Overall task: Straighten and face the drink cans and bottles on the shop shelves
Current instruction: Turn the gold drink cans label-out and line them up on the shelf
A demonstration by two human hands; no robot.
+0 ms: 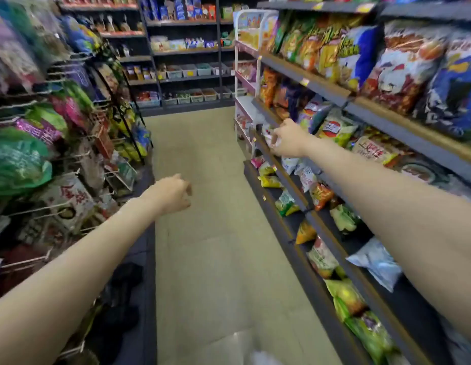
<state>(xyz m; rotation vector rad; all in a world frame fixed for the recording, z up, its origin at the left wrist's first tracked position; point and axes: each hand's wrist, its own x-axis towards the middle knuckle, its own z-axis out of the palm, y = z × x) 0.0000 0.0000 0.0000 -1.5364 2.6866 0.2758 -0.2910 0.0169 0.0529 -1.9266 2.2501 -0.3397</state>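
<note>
Right hand [287, 139] | you're reaching toward a snack packet [268, 135] on the shelf [289, 180], grip unclear (blurred) | left hand [173, 193] is hanging loose, empty | drinks: none showing here.

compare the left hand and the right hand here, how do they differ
The right hand reaches out to the snack shelf and touches a pale snack packet at its edge; the left hand hangs over the aisle floor, touching nothing. The right hand sits higher and farther away, the left hand lower and nearer. Both arms are bare and outstretched.
</note>
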